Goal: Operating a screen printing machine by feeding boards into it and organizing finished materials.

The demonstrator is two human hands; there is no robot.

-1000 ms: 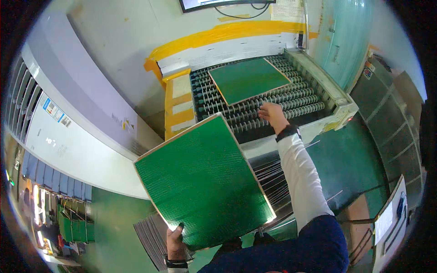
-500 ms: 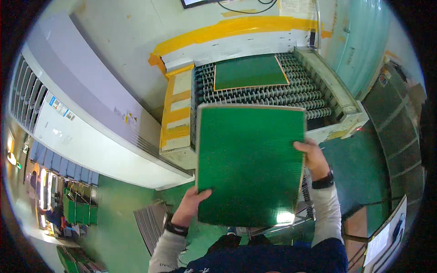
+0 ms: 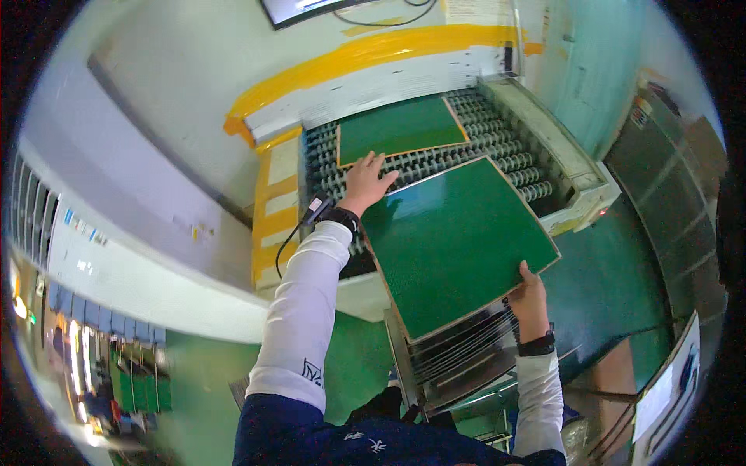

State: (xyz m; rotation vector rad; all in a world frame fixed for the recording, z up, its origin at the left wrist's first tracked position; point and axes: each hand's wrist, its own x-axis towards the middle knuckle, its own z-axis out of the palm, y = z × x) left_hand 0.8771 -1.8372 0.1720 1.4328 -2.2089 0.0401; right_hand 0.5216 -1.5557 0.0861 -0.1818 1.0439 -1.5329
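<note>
My right hand (image 3: 528,300) grips the near right edge of a flat green board (image 3: 462,241) with a thin pale rim, its thumb on top. This board is held at a slant, its far corner over the roller conveyor (image 3: 522,161). A second green board (image 3: 400,130) lies flat on the rollers farther back. Near that board's front edge, my left hand (image 3: 367,184) reaches out with its fingers spread. Its fingertips are at the edge, but I cannot tell whether they touch. Both wrists wear black bands; a small device with a cable (image 3: 317,208) is at the left one.
A metal rack (image 3: 458,361) stands below the held board. Left of the conveyor is a tall white cabinet unit (image 3: 155,283). Yellow tape (image 3: 373,56) lines the conveyor's back. Dark grey panels (image 3: 664,186) stand at the right, and a white sheet on a board (image 3: 657,404) is lower right.
My left hand has let go of the held board's left edge and moved forward to the board on the rollers. The held board has turned and shifted right, still in my right hand.
</note>
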